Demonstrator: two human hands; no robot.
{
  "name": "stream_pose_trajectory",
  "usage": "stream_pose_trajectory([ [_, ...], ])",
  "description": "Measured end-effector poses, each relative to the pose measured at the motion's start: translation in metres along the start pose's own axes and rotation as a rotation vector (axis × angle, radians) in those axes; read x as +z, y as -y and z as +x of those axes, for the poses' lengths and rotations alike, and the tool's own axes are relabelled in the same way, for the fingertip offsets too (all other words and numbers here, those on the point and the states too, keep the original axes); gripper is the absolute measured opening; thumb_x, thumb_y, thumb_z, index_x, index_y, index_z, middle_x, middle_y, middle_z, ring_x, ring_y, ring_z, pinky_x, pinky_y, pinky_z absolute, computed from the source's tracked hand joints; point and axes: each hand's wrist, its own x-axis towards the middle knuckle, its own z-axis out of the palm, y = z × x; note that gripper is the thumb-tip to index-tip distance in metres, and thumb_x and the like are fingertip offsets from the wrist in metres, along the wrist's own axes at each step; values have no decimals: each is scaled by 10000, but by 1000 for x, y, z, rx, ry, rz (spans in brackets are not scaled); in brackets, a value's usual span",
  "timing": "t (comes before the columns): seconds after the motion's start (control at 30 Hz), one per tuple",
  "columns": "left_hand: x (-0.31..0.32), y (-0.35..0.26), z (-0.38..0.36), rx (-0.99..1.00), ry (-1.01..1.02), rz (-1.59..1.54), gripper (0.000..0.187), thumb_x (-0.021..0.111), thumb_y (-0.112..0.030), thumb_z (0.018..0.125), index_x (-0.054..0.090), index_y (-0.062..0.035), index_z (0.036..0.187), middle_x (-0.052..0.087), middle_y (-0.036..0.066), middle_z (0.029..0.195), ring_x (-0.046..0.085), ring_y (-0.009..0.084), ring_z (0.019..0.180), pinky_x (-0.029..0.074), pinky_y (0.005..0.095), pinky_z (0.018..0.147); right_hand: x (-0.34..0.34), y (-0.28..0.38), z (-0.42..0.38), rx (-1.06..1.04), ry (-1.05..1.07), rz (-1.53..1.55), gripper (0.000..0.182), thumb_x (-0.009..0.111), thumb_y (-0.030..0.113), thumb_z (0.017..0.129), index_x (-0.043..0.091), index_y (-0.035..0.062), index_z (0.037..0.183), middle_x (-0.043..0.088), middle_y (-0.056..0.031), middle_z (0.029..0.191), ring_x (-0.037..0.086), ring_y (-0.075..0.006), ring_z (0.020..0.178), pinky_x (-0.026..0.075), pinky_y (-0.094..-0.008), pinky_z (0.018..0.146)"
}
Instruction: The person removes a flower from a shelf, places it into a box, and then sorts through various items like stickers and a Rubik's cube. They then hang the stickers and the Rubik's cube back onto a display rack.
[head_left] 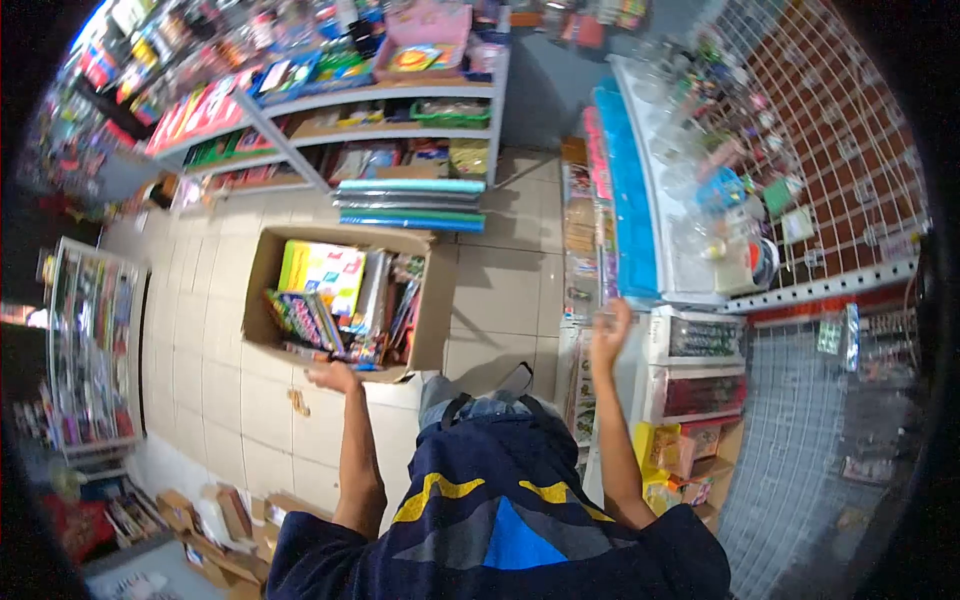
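Note:
My left hand (334,377) is by the lower edge of an open cardboard box (434,300), its fingers apart and nothing seen in them. The box stands on the tiled floor and holds books, among them a yellow and white one (322,275) and a colourful one lying at a slant (305,318). Over on the right, my right hand (611,330) is raised with its fingers somewhat spread and empty. It is nearest to the end of the blue-edged shelf (628,200) and the white drawer unit (697,337).
Rolls (410,205) lie in front of a stocked metal shelf (400,92). A glass display case (97,345) stands at the left. Opened cartons (215,535) are at the lower left. A wire grid (845,130) with hanging goods lines the right side.

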Motion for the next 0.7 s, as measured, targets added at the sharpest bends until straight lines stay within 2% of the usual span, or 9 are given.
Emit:
stream_pose_trajectory([
  [0.03,-5,-14,-5,-64,23,-28,706,533,46,718,255,119,1362,391,356,1267,459,461,1165,355,464,1039,29,29,-21,198,204,108,242,606,101,837,570,83,1075,533,-97,1072,511,-258,1052,414,-382,944],
  [0.1,-12,-23,-4,-185,78,-63,727,560,23,719,255,93,1375,406,332,1279,467,427,1174,350,444,1041,71,55,-51,-66,573,-71,196,602,102,849,590,69,1042,531,-115,1105,526,-267,1082,486,-344,855],
  [0.17,-16,-12,12,-229,117,-48,740,584,-8,730,252,69,1387,423,303,1303,472,396,1186,346,419,1041,104,91,-70,10,824,45,177,595,95,853,598,55,1025,524,-129,1131,526,-279,1111,501,-348,843],
  [0.23,-21,-17,29,-228,135,-54,740,578,-31,752,238,52,1404,406,270,1356,457,384,1211,334,403,1049,134,108,-86,14,948,98,178,593,80,848,595,51,1023,520,-127,1128,526,-289,1097,467,-374,896],
  [0.33,-26,-40,53,-169,122,-123,726,561,-31,768,233,51,1411,404,269,1360,455,390,1214,328,409,1055,169,132,-98,-137,1087,67,170,588,73,843,595,46,1010,528,-124,1094,527,-304,1069,432,-400,931],
  [0.47,-1,-10,88,-19,72,-158,666,442,84,752,269,60,1394,412,284,1348,454,388,1228,322,407,1066,207,147,-104,-401,1230,-66,150,583,83,837,596,38,979,549,-122,1022,529,-313,1018,437,-413,901],
  [0.5,-3,-27,83,-78,83,-177,640,402,104,767,273,70,1393,406,291,1358,426,398,1258,303,404,1085,219,145,-106,-420,1234,-72,152,577,81,827,599,32,969,562,-138,990,532,-320,1013,443,-428,890],
  [0.6,0,-29,79,0,97,-144,617,381,57,826,210,92,1417,312,295,1433,318,401,1335,216,404,1132,262,131,-103,-441,1231,-215,160,578,75,816,611,27,966,557,-161,1021,532,-338,1026,447,-446,896],
  [0.7,-1,-25,79,1,123,-103,626,391,39,829,189,103,1418,281,301,1445,285,409,1347,197,406,1139,308,111,-87,-481,1244,-407,330,587,61,782,544,14,1105,523,-207,1099,518,-388,1053,444,-464,911],
])
